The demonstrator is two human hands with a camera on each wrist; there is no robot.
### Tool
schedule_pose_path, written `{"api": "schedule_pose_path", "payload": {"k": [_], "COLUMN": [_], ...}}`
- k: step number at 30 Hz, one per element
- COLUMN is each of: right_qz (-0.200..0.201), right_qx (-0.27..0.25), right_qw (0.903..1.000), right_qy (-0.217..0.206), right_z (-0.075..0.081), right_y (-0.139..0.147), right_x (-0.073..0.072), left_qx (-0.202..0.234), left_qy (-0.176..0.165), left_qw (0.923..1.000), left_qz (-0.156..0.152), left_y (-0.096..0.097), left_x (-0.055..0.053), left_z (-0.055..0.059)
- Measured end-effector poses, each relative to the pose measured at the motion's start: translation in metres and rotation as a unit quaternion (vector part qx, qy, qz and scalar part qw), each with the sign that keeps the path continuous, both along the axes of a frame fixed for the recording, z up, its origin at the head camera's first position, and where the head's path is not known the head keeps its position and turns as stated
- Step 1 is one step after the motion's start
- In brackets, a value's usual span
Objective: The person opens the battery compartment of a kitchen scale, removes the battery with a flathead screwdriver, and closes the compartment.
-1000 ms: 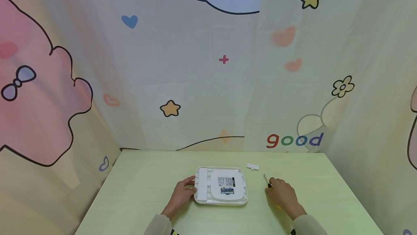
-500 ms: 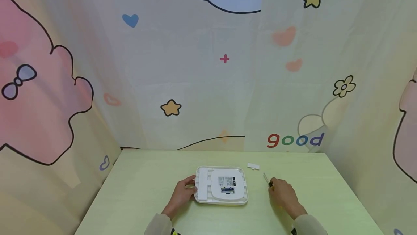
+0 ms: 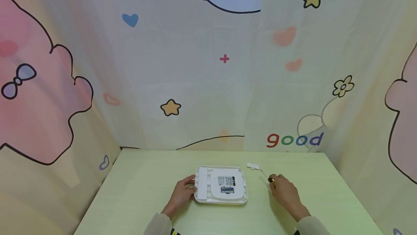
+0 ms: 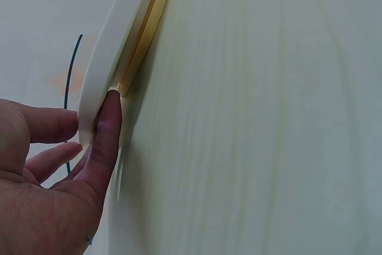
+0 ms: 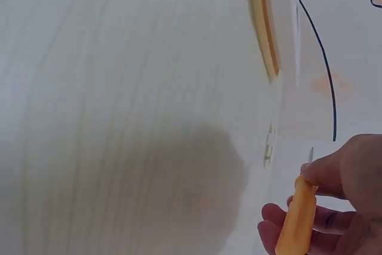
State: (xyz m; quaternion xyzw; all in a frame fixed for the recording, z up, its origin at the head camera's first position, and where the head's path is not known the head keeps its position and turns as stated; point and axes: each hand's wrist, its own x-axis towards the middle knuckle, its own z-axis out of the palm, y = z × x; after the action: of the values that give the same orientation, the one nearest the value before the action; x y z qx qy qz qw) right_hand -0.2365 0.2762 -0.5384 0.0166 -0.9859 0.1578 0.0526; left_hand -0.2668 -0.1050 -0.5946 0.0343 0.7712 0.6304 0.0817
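A white rectangular device (image 3: 202, 184) lies with its underside up on the table, showing a label and batteries (image 3: 227, 190) in an uncovered compartment. My left hand (image 3: 182, 193) holds its left edge, thumb on one side and fingers on the other, as the left wrist view shows. In my right hand (image 3: 286, 192) is a screwdriver (image 5: 298, 222) with an orange handle, its thin shaft pointing away and to the left. The tip is close to a small white battery cover (image 3: 252, 166); whether they touch I cannot tell.
The pale green wood-grain table (image 3: 146, 177) ends at a cartoon-printed curtain (image 3: 202, 83) behind and on both sides. The battery cover lies beyond the device's far right corner.
My right hand has shifted slightly forward, and the screwdriver has swung so its tip moved left and away, up to the battery cover. The left hand and the device have stayed put.
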Motion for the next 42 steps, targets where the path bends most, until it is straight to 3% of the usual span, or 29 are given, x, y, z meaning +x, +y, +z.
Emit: {"api": "schedule_pose_path", "payload": {"k": [11, 20, 28, 42], "right_qz": [0.017, 0.016, 0.032, 0.058], "right_qx": [-0.001, -0.003, -0.006, 0.013], "right_qw": [0.999, 0.997, 0.9959, 0.9955], "right_qy": [0.042, 0.076, 0.084, 0.074], "right_z": [0.014, 0.031, 0.045, 0.053], "right_y": [-0.005, -0.016, -0.026, -0.041], "right_x": [0.007, 0.011, 0.018, 0.022], "left_qx": [-0.019, -0.028, -0.032, -0.023], "left_qy": [-0.008, 0.007, 0.01, 0.004], "left_qw": [0.9998, 0.9995, 0.9994, 0.9997], "left_qz": [0.008, 0.009, 0.01, 0.01], "left_y": [0.0, 0.0, 0.001, 0.001], "left_x": [0.0, -0.001, 0.002, 0.001], "left_z": [0.002, 0.001, 0.001, -0.001]}}
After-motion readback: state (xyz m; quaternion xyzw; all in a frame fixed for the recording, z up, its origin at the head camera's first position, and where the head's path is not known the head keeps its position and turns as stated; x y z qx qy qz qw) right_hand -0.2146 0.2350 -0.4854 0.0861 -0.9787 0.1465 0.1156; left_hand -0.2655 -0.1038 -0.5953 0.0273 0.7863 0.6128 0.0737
